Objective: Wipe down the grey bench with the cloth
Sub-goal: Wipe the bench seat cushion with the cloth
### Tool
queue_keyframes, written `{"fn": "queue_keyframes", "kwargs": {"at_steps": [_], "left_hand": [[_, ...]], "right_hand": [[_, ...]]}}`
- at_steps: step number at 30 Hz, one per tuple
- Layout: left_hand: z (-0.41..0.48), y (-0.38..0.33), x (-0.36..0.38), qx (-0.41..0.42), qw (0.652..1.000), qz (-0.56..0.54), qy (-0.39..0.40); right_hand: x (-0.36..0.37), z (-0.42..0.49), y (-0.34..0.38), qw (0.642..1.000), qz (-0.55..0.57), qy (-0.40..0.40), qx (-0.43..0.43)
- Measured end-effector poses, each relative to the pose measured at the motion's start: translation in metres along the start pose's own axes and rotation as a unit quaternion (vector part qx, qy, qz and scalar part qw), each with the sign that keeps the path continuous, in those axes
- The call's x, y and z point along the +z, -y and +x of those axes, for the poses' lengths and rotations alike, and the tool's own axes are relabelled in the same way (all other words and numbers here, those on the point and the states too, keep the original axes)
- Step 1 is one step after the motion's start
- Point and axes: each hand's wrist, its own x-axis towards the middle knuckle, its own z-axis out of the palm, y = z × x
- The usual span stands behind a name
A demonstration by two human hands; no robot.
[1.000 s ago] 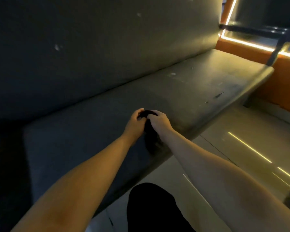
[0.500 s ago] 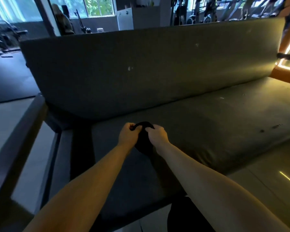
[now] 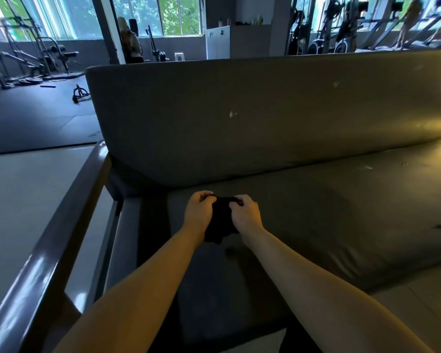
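The black cloth (image 3: 220, 220) hangs bunched over the left end of the grey padded table (image 3: 341, 220). The left grip (image 3: 198, 212) and right grip (image 3: 246, 215) each pinch its top edge with curled fingers. Gym machines (image 3: 36, 62) stand beyond the backrest (image 3: 265, 118).

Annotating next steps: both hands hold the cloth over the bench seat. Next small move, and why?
Probably lower the cloth and press it flat on the grey bench: the left hand and right hand pinch its top edge, so it hangs bunched, not spread for wiping.
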Motion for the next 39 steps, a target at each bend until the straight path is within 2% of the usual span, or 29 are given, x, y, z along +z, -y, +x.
{"fn": "queue_keyframes", "kwargs": {"at_steps": [3, 10, 12, 18, 24, 27, 30, 35, 37, 39], "left_hand": [[-0.002, -0.002, 0.005, -0.002, 1.000, -0.018, 0.012], [-0.007, -0.001, 0.036, 0.004, 0.998, -0.039, 0.038], [-0.008, 0.002, 0.044, 0.002, 0.998, -0.044, 0.043], [0.001, 0.024, 0.066, 0.028, 0.999, 0.018, 0.041], [-0.005, 0.019, 0.107, 0.023, 0.989, 0.099, 0.106], [-0.025, -0.012, 0.123, -0.014, 0.979, 0.141, 0.149], [-0.046, -0.056, 0.127, -0.018, 0.955, 0.212, 0.206], [-0.094, -0.170, 0.097, -0.064, 0.906, 0.333, 0.252], [-0.111, -0.221, 0.078, -0.078, 0.903, 0.332, 0.263], [-0.122, -0.269, 0.056, -0.081, 0.918, 0.292, 0.257]], "right_hand": [[-0.004, -0.002, -0.004, 1.000, 0.000, 0.003, 0.009], [-0.032, -0.017, -0.003, 0.993, 0.086, 0.078, 0.008], [-0.040, -0.018, -0.006, 0.993, 0.082, 0.081, -0.002], [-0.058, 0.000, -0.024, 0.999, -0.001, 0.034, -0.005], [-0.083, 0.012, -0.016, 0.988, 0.099, -0.053, 0.110], [-0.106, -0.006, 0.011, 0.971, 0.140, -0.085, 0.174], [-0.130, -0.031, 0.057, 0.945, 0.212, -0.106, 0.225], [-0.146, -0.086, 0.161, 0.910, 0.291, -0.113, 0.274], [-0.142, -0.108, 0.211, 0.908, 0.297, -0.101, 0.276], [-0.134, -0.127, 0.262, 0.915, 0.292, -0.082, 0.267]]}}
